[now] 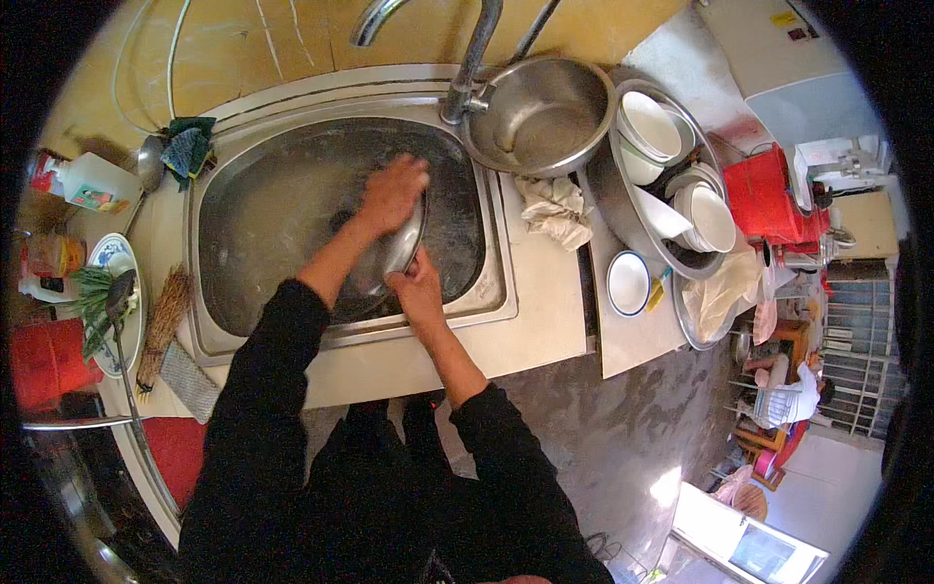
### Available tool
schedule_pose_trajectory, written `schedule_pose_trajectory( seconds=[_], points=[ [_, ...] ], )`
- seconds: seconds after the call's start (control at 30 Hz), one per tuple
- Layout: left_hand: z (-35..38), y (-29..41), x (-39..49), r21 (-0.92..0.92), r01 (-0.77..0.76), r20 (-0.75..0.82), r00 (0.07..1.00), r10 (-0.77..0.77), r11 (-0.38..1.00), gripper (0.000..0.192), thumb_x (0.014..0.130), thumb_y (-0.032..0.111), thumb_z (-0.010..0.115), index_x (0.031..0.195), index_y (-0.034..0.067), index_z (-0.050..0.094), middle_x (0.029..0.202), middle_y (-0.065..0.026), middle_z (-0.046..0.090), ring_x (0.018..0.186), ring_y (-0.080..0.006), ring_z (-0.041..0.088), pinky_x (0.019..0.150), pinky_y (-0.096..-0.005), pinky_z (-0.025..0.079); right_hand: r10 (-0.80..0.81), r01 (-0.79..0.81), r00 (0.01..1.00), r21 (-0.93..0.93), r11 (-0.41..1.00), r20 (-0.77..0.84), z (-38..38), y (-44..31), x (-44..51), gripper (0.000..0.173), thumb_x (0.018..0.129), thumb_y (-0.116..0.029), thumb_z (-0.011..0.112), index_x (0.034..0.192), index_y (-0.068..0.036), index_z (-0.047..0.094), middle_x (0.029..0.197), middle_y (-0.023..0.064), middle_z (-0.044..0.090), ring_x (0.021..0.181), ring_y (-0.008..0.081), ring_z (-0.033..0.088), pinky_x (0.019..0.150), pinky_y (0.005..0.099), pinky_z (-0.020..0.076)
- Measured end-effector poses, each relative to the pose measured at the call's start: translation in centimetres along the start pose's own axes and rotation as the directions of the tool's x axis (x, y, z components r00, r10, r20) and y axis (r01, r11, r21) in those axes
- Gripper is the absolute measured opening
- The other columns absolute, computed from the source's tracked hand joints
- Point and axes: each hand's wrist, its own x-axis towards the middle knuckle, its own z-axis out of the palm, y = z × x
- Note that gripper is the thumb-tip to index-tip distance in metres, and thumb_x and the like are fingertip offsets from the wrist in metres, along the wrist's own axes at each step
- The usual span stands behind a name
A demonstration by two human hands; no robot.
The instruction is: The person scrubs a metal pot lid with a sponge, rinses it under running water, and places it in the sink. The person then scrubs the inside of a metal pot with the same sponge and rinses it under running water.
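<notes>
A shiny metal bowl [403, 247] is tilted on edge above the murky water in the steel sink [503, 292]. My right hand [421, 292] grips its near rim, with the thumb on the side. My left hand [394, 193] lies against the upper part of the bowl, its fingers blurred and pointing to the right. Whether those fingers hold a cloth or anything else is hidden. Much of the bowl is covered by my left hand and wrist.
A faucet [460, 87] rises behind the sink, beside a steel basin [543, 124]. Rightward are a crumpled cloth [556, 212], an oval tub [635, 219] of white bowls and an enamel bowl [628, 283]. Leftward lie a straw brush [164, 321], scouring pads [186, 153] and a plate [131, 343] of greens.
</notes>
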Motion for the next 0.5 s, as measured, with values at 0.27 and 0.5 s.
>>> schedule_pose_trajectory(
  seconds=[0.27, 0.5],
  points=[
    [-1.8, 3.2, -0.4, 0.247, -0.156, -0.068, 0.982, 0.178, 0.956, 0.031, 0.096, 0.034, 0.048, 0.105, 0.015, 0.070, 0.132, -0.0125, 0.057, 0.129, -0.0352, 0.046, 0.106, -0.0598, 0.030, -0.055, 0.055, 0.997, 0.007, 0.998, 0.050, -0.2, 1.2, 0.3, 0.071, 0.076, 0.009, 0.058, 0.143, -0.006, 0.039, 0.116, 0.0088, 0.064, 0.102, 0.0170, 0.062, 0.085, 0.0291, 0.0493],
    [-4.5, 1.7, 2.4, 0.138, -0.367, -0.059, 0.924, 0.377, 0.920, 0.028, 0.093, 0.029, 0.053, 0.085, 0.007, 0.068, 0.084, -0.0150, 0.062, 0.091, -0.0367, 0.057, 0.095, -0.0501, 0.038, -0.025, 0.008, 0.988, 0.115, 0.993, 0.152, -0.6, 2.0, 0.1, 0.072, 0.078, 0.006, 0.065, 0.144, -0.003, 0.038, 0.115, 0.0098, 0.064, 0.102, 0.0171, 0.062, 0.089, 0.0299, 0.0502]
  ],
)
